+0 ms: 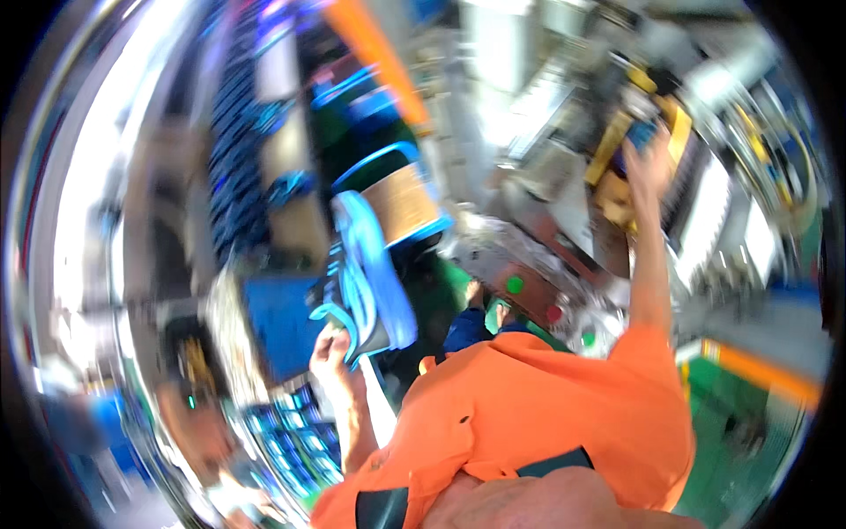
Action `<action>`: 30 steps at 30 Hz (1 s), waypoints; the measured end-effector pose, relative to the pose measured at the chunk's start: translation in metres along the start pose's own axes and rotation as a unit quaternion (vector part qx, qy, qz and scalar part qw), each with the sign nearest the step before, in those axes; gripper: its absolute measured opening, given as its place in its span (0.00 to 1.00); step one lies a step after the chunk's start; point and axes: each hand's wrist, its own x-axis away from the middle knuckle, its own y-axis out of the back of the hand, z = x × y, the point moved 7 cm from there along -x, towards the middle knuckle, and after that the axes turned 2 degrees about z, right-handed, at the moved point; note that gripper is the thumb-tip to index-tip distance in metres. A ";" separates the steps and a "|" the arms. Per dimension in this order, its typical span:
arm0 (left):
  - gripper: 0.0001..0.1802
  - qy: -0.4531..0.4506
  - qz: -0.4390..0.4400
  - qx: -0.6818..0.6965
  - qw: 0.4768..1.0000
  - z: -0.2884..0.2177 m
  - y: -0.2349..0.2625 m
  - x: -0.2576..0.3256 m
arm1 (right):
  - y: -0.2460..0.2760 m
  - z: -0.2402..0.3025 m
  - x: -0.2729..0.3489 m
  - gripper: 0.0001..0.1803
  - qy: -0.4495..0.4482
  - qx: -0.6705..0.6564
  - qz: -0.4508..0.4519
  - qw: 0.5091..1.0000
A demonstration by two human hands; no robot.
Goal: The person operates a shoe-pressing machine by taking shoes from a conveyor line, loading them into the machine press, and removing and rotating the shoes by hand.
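Observation:
My left hand [331,351] is closed around the near rim of a blue plastic bin [374,273], which hangs tilted at my left side. My right arm is stretched far out to the right. At its end, my right hand [650,166] is over a yellow-framed part of a machine [677,132], close to a small blue piece [641,134]. Motion smears its fingers, so whether it touches or holds that piece is unclear.
Beyond the held bin stands another blue bin [432,231] with a brown cardboard-like surface in it. A metal panel [502,269] with green and red round buttons is in front of me. An orange-edged barrier [758,374] lies at right; racks of dark blue parts [242,150] line the left.

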 end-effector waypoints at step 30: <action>0.09 -0.082 -0.610 0.185 0.766 0.113 0.617 0.135 | 0.014 0.989 0.455 0.16 0.535 -0.491 0.503 0.468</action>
